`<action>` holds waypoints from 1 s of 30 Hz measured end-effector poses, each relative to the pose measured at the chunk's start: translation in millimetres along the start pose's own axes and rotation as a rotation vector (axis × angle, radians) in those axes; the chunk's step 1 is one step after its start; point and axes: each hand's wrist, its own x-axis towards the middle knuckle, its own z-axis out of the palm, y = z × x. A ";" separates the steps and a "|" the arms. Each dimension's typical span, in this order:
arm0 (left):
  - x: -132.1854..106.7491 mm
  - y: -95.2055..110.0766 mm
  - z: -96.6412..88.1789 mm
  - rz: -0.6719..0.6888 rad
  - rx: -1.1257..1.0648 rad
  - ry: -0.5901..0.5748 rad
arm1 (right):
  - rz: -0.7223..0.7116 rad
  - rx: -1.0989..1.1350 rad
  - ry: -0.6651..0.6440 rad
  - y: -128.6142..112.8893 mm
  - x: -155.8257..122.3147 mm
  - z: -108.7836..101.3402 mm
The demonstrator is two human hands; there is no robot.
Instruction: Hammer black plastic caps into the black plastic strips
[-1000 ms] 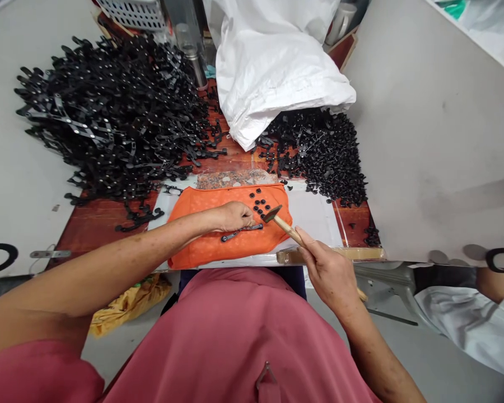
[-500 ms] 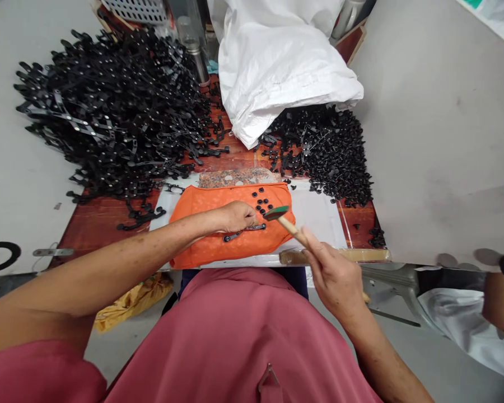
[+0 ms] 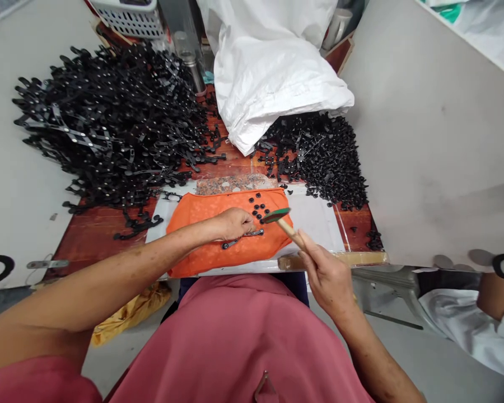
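My right hand [image 3: 327,275] is wrapped around the wooden handle of a hammer [image 3: 292,232]. Its green head is raised a little above the orange cloth [image 3: 201,254]. My left hand [image 3: 234,224] rests low over the cloth with its fingers pinched together at a black jointed strip [image 3: 230,244], partly hidden under them. One end of the strip sticks out on each side of the fingers. Several small round black caps [image 3: 256,206] lie on the cloth just beyond the hammer head.
A tall heap of black jointed strips [image 3: 109,123] fills the back left. To the right is a pile of small black pieces [image 3: 331,162], partly under a white sack [image 3: 273,78]. Grey panels [image 3: 420,140] stand on both sides. A metal flask [image 3: 195,75] stands behind.
The whole view has shifted slightly. Both hands, the hammer and the strip stay in nearly the same places on and above the cloth.
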 end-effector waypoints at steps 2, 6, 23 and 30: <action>-0.9 -0.1 1.0 0.000 -0.041 -0.004 | 0.001 -0.003 0.056 -0.1 -2.8 -2.8; -2.7 1.3 1.9 -0.011 -0.050 -0.003 | -0.044 -0.097 -0.065 -2.3 -6.5 -3.5; -1.4 6.3 -3.1 -0.036 -0.043 -0.012 | 0.005 -0.085 -0.130 0.1 4.4 -4.5; -10.7 12.5 -10.3 0.021 -0.162 -0.175 | 0.037 -0.055 -0.190 0.3 2.2 2.0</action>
